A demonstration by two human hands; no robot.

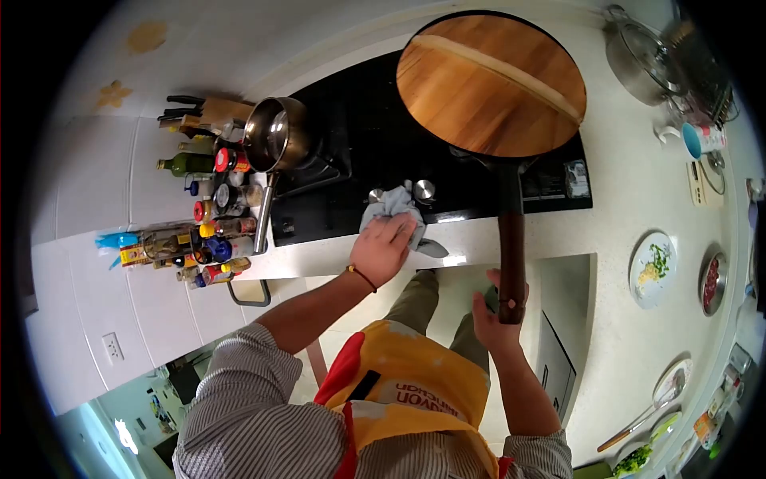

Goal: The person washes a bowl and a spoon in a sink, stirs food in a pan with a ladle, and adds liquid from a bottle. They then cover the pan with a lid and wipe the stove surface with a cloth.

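Observation:
My left hand (381, 249) presses on a crumpled grey cloth (392, 209), fingers bent over it, at the front edge of the black gas stove (315, 219). Two silver control knobs, one of them the right knob (424, 191), stand right behind the cloth. My right hand (496, 321) is low at the end of the wok's dark brown handle (511, 255). That handle hides part of the hand; the visible thumb and finger are apart and not wrapped over it. A round wooden lid (491, 84) covers the wok on the right burner.
A small steel saucepan (278, 136) sits on the left burner, its handle pointing toward me. Beside it crowd several sauce bottles and jars (231, 195). On the right counter are a plate of chopped food (653, 270), a metal bowl (714, 283) and a lidded pot (642, 60).

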